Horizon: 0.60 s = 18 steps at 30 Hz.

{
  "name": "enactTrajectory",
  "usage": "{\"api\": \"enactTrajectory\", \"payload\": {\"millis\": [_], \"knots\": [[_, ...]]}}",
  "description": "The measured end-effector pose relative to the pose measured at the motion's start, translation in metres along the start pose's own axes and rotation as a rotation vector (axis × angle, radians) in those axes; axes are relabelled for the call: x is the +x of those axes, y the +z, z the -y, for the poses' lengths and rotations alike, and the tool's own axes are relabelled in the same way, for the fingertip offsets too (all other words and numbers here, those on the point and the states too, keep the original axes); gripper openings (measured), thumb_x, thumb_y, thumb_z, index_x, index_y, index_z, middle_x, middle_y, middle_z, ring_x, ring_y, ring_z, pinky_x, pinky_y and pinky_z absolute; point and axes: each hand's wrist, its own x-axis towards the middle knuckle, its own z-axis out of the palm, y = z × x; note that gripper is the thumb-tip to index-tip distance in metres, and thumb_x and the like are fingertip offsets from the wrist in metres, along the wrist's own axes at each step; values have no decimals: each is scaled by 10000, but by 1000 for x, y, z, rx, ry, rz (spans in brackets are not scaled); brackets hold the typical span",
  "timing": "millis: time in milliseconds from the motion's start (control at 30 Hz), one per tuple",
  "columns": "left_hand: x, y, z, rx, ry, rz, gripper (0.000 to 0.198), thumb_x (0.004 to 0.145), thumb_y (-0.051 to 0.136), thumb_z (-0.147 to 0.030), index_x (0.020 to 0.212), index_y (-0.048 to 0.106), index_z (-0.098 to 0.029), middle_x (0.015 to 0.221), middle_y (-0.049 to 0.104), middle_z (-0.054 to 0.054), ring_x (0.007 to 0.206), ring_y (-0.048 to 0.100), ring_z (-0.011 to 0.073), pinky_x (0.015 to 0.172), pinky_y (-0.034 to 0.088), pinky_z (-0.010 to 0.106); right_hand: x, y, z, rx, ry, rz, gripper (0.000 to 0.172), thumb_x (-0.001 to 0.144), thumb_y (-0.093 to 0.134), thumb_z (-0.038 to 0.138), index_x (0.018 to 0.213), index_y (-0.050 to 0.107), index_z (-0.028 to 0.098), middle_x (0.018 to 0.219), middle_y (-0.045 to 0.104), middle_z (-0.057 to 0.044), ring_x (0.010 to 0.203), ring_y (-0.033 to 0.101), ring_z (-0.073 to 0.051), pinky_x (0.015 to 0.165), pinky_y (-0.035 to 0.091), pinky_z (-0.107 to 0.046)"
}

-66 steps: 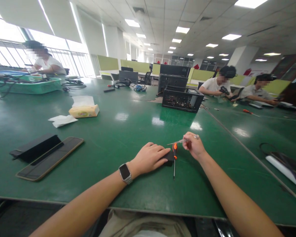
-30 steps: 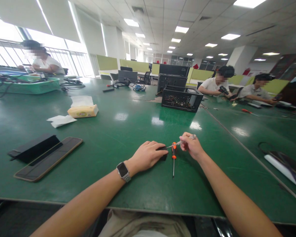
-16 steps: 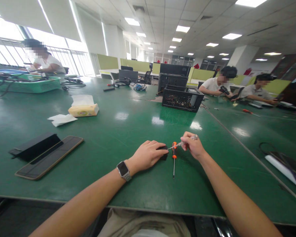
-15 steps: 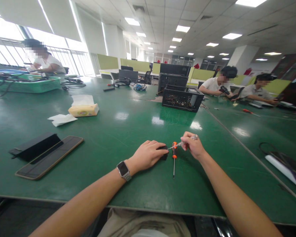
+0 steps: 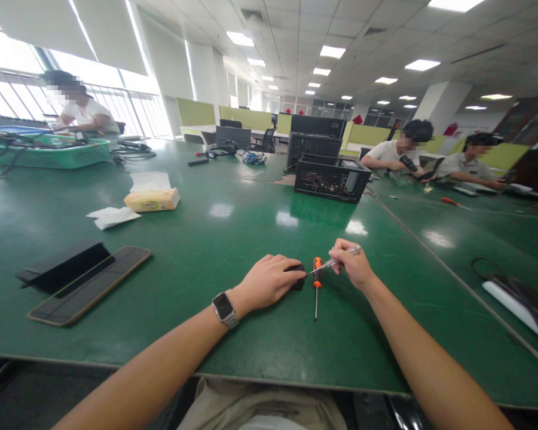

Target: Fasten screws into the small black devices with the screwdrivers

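Note:
My left hand (image 5: 271, 279), with a watch (image 5: 225, 307) on its wrist, grips a small black object (image 5: 299, 280) low over the green table. Its fingers lie over most of this object, so its kind is hidden. In my right hand (image 5: 352, 263) is a thin screwdriver (image 5: 329, 263) with a clear handle. The shaft points left, and its tip sits just right of my left fingertips, near the black object. Beneath that shaft an orange-and-black screwdriver (image 5: 317, 275) lies on the table, its tip toward me.
Toward the left are a black folding case (image 5: 89, 286), a tissue pack (image 5: 152, 199), a loose tissue (image 5: 113, 217) and a green basket (image 5: 49, 156) with cables. A black computer case (image 5: 332, 179) stands ahead. Co-workers sit at far left and right. A white-edged device (image 5: 517, 307) lies at right.
My right hand has drawn the clear-handled screwdriver slightly to the right, and its tip has backed off from the black object. My left hand stays in place.

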Motion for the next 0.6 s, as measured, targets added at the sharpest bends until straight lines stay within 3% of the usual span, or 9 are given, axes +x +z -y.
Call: {"api": "enactTrajectory", "payload": {"millis": [600], "knots": [[1,-1,-2,-30,-27,-20,312,967,393,-282,1225,566,-259,1284,575,50,1093,551,183,889,448,335,-1,1,-1,-1,-42,-12,270,725,669,290,550,482,201,419,517,50,348,444,-90,368,339,-214]]}}
